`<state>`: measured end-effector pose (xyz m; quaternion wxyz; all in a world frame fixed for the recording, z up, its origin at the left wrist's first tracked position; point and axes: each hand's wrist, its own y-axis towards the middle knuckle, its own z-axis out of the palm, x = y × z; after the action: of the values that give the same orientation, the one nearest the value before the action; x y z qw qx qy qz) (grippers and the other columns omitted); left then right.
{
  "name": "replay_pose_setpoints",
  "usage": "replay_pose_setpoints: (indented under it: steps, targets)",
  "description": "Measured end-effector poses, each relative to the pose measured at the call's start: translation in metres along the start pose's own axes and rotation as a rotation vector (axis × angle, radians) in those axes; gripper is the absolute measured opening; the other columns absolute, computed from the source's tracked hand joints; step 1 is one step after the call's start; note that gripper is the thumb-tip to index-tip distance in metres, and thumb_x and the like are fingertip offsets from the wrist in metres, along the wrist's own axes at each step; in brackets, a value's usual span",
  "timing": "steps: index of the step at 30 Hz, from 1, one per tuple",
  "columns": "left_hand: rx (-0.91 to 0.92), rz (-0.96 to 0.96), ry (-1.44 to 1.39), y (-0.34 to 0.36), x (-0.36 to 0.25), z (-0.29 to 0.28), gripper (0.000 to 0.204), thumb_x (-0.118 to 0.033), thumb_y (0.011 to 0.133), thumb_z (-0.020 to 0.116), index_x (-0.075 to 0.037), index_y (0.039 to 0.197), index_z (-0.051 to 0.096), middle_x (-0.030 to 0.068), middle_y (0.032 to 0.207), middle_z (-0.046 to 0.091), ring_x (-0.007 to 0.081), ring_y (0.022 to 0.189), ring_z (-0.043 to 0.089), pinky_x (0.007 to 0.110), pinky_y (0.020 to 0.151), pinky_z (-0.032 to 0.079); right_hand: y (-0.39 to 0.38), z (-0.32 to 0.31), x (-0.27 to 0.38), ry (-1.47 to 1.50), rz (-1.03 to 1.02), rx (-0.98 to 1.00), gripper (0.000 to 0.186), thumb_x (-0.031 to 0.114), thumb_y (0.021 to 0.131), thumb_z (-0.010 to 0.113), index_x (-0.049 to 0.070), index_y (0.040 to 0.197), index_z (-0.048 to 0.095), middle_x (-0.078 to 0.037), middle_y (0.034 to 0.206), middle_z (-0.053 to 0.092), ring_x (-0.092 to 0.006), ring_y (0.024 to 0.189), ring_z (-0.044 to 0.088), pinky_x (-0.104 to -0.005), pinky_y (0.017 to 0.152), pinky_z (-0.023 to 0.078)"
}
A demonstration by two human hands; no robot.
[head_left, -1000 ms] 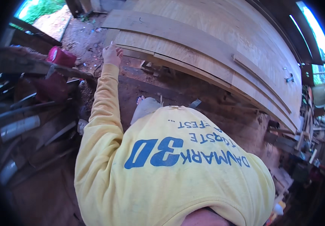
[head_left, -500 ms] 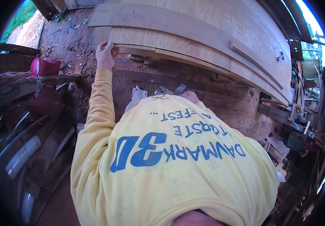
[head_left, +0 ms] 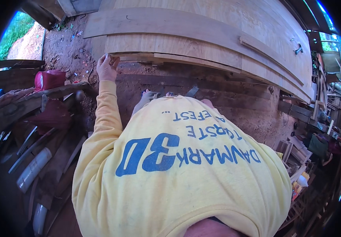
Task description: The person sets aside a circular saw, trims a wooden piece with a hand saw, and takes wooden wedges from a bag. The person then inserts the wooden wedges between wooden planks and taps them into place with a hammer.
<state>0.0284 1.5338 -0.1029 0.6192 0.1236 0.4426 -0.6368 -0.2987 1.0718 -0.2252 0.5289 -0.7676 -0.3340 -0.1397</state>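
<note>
left hand (head_left: 107,67): fingers closed on near-left corner of wooden board stack (head_left: 202,43) | right hand: out of view

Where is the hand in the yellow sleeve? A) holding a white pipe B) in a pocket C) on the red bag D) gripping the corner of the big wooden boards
D: the left hand has its fingers curled on the corner of the wooden boards.
</note>
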Motion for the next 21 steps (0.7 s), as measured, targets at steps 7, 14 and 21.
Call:
replay_pose_setpoints:
  steps: [7, 14, 21]
  targets:
    - [0.128, -0.243, 0.133, 0.023, -0.019, 0.001, 0.017, 0.001, 0.087, 0.060, -0.006, 0.101, 0.054, 0.0106, 0.087, 0.067, 0.0276, 0.075, 0.071, 0.045, 0.068, 0.062, 0.007, 0.003, 0.029, 0.012, 0.051, 0.098, 0.031, 0.029, 0.088, 0.067, 0.000, 0.076, 0.071, -0.009, 0.070, 0.069, -0.0152, 0.063, 0.062, -0.0361, 0.060, 0.050]
    - [0.133, -0.325, 0.194, 0.011, -0.017, 0.015, 0.013, 0.000, 0.086, 0.060, -0.006, 0.095, 0.055, 0.0188, 0.092, 0.070, 0.0350, 0.082, 0.073, 0.043, 0.066, 0.062, -0.014, 0.041, 0.127, 0.087, 0.037, -0.205, 0.026, 0.025, 0.087, 0.067, -0.001, 0.091, 0.070, -0.009, 0.080, 0.069, -0.0165, 0.073, 0.062, -0.0333, 0.067, 0.050]
    - [0.119, -0.369, 0.150, -0.029, -0.021, -0.005, 0.014, 0.001, 0.083, 0.061, -0.009, 0.088, 0.052, 0.0110, 0.084, 0.064, 0.0293, 0.072, 0.068, 0.046, 0.066, 0.061, -0.033, 0.080, 0.153, 0.133, -0.030, -0.093, 0.024, 0.019, 0.087, 0.064, -0.002, 0.098, 0.067, -0.008, 0.080, 0.068, -0.0166, 0.072, 0.063, -0.0318, 0.067, 0.050]
